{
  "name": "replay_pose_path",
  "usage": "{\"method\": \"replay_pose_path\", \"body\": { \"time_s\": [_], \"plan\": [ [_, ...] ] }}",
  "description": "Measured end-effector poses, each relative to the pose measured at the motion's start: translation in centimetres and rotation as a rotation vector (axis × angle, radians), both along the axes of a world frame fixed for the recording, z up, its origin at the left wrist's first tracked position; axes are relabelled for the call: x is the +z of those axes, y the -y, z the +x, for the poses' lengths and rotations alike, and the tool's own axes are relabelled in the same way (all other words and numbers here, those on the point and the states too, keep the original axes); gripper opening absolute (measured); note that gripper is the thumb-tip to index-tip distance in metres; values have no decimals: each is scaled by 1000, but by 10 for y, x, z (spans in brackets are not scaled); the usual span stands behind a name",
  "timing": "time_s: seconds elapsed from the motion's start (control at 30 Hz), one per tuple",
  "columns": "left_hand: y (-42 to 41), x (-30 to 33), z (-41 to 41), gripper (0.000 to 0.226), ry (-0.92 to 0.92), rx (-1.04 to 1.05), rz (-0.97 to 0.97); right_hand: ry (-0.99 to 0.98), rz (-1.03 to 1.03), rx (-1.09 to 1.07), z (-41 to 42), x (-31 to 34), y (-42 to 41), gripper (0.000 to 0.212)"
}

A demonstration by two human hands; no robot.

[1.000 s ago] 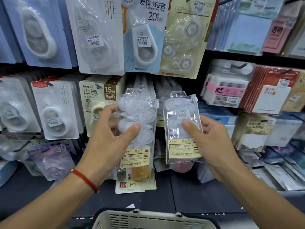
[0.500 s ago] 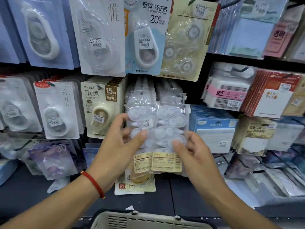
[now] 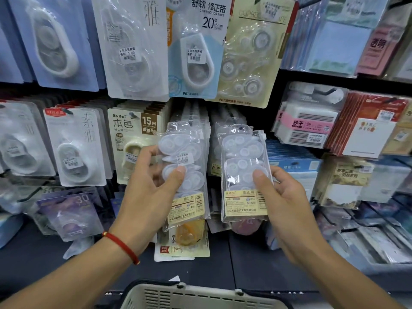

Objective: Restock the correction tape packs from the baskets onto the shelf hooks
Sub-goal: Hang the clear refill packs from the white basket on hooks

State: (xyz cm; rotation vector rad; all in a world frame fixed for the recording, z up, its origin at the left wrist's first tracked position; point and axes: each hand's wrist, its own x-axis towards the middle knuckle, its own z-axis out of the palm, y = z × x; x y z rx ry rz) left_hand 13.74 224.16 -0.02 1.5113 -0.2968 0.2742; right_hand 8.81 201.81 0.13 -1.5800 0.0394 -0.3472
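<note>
My left hand (image 3: pixel 149 186) grips a clear bag of white correction tapes (image 3: pixel 185 175) with a yellow label, thumb on its front. My right hand (image 3: pixel 281 197) holds a second, matching clear pack (image 3: pixel 242 172) by its right edge, thumb on its front. The two packs are side by side and apart, in front of rows of the same packs hanging on the shelf hooks (image 3: pixel 200 117). A grey basket's rim (image 3: pixel 200 295) shows at the bottom edge, below my hands.
Carded correction tapes hang all around: a beige 15M pack (image 3: pixel 133 139) left of my hands, a blue 20 m card (image 3: pixel 196 47) above. Sticky-note packs (image 3: pixel 305 123) fill the right shelves. A loose yellow tape pack (image 3: pixel 185 239) lies on the dark shelf board.
Half a second ago the two packs were pressed together in front of me. They have been pulled apart again, the right one moving right and slightly up.
</note>
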Motion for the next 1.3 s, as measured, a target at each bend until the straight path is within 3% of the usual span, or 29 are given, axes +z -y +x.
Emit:
{"method": "replay_pose_path", "body": {
  "time_s": [0.1, 0.17, 0.27, 0.33, 0.53, 0.67, 0.93, 1.1, 1.13, 1.2, 1.23, 1.3],
  "plan": [
    [0, 1, 0, 37, 3, 3, -26, 61, -471, -265, 0, -2, 4, 36],
    [3, 3, -2, 42, 1, -67, -32, 128, -633, -245, -3, -1, 1, 35],
    [12, 1, -10, 48, -40, -226, -16, 25, -515, 57, -6, -7, -10, 18],
    [20, -2, -15, 52, -46, -284, 8, 14, -416, 125, -7, -11, -15, 7],
    [25, -5, -20, 70, -56, -283, 113, 80, -153, 76, -4, -11, -11, 12],
    [28, -4, -23, 78, -63, -289, 161, 82, -84, 39, -1, -6, -6, 23],
    [33, 1, -27, 70, -119, -291, 69, 53, 36, 40, -3, 1, -4, 21],
    [35, -1, -24, 68, -111, -297, 80, 80, 4, 22, 1, 3, 2, 18],
    [35, -3, -21, 68, -100, -285, 132, 58, -73, -10, 3, 1, 4, 20],
    [30, -10, -14, 67, 16, -177, 397, 37, -499, -163, 7, -6, 13, 43],
    [25, -13, -10, 67, 133, -90, 584, 79, -744, -226, 8, -9, 15, 55],
    [15, -17, 0, 69, 372, 45, 877, 297, -1045, -222, 14, -12, 15, 63]
  ]
}}
